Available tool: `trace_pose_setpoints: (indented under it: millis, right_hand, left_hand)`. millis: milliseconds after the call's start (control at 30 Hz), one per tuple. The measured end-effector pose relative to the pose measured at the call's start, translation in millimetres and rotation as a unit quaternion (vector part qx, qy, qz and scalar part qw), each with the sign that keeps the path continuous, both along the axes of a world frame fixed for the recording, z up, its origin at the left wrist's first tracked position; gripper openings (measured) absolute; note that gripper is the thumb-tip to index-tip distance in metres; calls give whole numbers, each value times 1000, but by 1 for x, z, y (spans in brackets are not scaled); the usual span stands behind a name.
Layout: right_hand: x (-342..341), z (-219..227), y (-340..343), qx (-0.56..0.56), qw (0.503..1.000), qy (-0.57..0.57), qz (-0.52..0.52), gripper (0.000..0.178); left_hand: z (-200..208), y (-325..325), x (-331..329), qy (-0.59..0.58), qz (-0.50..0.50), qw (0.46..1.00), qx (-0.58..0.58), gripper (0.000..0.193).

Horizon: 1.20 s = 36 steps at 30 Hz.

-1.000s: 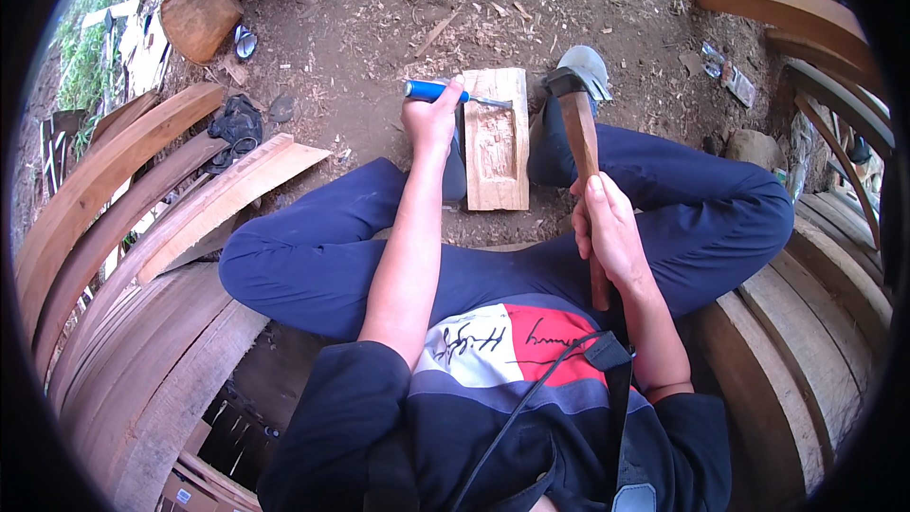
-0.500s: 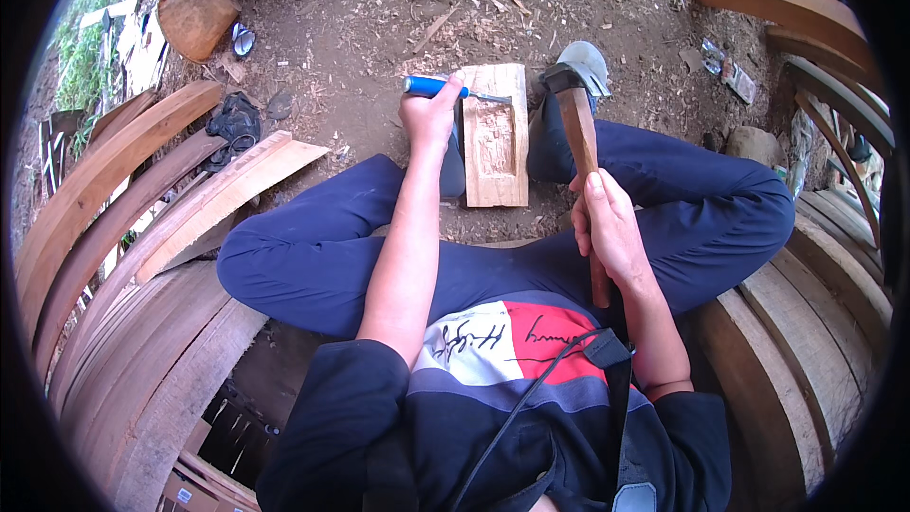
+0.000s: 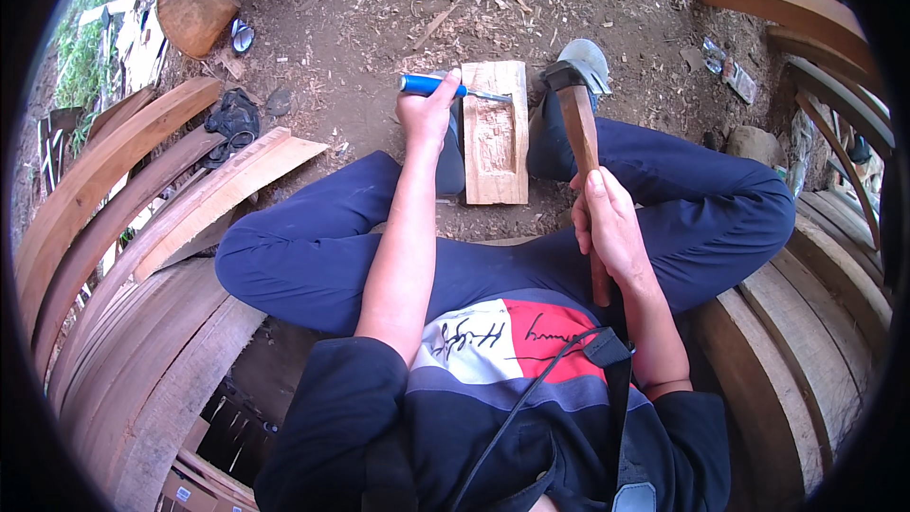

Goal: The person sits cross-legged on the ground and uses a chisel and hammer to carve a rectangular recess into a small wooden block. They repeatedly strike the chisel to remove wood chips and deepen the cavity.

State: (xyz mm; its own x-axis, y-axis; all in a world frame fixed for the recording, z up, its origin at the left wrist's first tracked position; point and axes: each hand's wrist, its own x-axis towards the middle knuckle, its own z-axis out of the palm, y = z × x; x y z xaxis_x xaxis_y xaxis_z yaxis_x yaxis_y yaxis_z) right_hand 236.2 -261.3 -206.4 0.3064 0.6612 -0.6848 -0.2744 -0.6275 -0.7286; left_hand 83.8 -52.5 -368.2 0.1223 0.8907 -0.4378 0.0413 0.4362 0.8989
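Note:
Between my feet stands a pale wooden block [image 3: 479, 192] with a long, rough-bottomed recess cut into its face. My left hand [image 3: 427, 118] is closed around a chisel [image 3: 417, 84] with a blue handle. Its metal blade lies nearly flat across the upper part of the recess, pointing right. A hammer [image 3: 578, 128] is gripped in my right hand [image 3: 609, 223], around the lower half of its wooden handle. The dark hammer head is up near my right foot, to the right of the block and apart from the chisel.
Curved wooden boards [image 3: 123, 175] stack up on my left, and more curved boards [image 3: 787, 5] lie at the right. A log piece [image 3: 197, 14] sits at the far left. Wood chips litter the dirt ground [image 3: 360, 19]. A dark crumpled item [image 3: 232, 118] rests by the left boards.
Almost nothing differs. The left hand and chisel have shifted very slightly left, while the hammer stays in the same pose.

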Motion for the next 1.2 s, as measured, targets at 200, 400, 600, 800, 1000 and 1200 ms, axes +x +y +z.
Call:
trace_pose_setpoints:
  millis: [200, 400, 600, 800, 1000, 1200]
  right_hand:
    - [0, 0, 0, -3, 1000, 1, 3, 40]
    - [-2, 7, 2, 11, 999, -21, 27, 33]
    - [-1, 64, 2, 172, 949, -240, 110, 31]
    - [6, 69, -7, 180, 963, -177, 95, 33]
    - [-2, 31, -11, 62, 996, -57, -28, 31]
    - [0, 10, -3, 5, 999, -5, -52, 33]
  left_hand:
    - [0, -1, 1, 15, 5, 1000, 9, 17]
    - [27, -16, 22, 212, -138, 948, 192, 25]
    - [40, -35, 49, 201, -270, 867, 368, 33]
    - [30, -34, 49, 225, -205, 863, 402, 31]
    - [65, 20, 15, 201, -41, 960, 190, 24]
    - [42, 34, -8, 33, -110, 975, 191, 56]
